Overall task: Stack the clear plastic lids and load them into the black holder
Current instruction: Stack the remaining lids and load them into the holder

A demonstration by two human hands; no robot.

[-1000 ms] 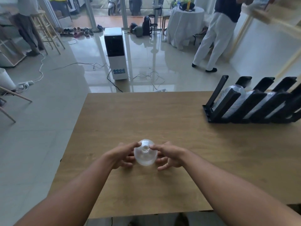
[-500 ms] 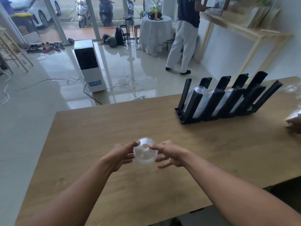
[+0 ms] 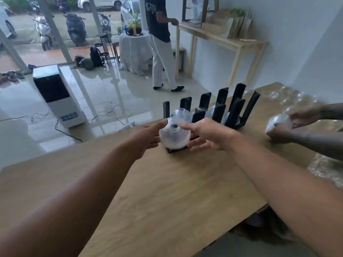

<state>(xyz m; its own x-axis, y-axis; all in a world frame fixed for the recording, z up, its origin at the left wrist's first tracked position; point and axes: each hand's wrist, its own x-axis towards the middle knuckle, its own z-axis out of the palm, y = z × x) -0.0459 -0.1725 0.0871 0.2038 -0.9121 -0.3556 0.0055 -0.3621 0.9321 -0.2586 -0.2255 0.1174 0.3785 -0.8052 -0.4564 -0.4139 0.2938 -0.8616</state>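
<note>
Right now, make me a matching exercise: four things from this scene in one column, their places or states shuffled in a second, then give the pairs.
Things:
1. stack of clear dome lids
2. black holder
3. white floor unit
4. wooden table

Places or states:
A. stands on the tiled floor beyond the table's far edge
B. held between the left hand and the right hand
C. carries the holder
D. already has clear lids between its slats

Pairs: 1-B, 2-D, 3-A, 4-C
</note>
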